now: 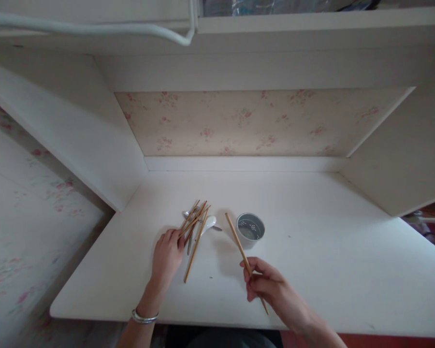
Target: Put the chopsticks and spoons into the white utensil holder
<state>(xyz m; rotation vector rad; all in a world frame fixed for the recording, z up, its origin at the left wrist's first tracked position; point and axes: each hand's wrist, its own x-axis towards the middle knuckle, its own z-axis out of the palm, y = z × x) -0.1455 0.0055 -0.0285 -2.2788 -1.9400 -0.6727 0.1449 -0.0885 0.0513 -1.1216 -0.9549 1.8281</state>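
My right hand (263, 280) is closed round a wooden chopstick (236, 237), which slants up and left beside a grey metal cup (251, 229) with small holes in its base. The cup stands upright, and no utensils show inside it. Over on the left, my left hand (169, 253) has its fingers curled on the lower ends of several loose chopsticks (195, 220) lying crossed in a pile. Mixed in with the pile are a white soup spoon (209, 222) and a metal spoon (186, 213), partly covered. One chopstick (191, 266) of the pile reaches nearest to me.
The white desktop (311, 270) runs between two side panels, with a flowered back wall (239, 121) behind it. Overhead is a shelf edge (311, 21) with a white rod (94, 29) at the left. The desk's front edge lies close to my body.
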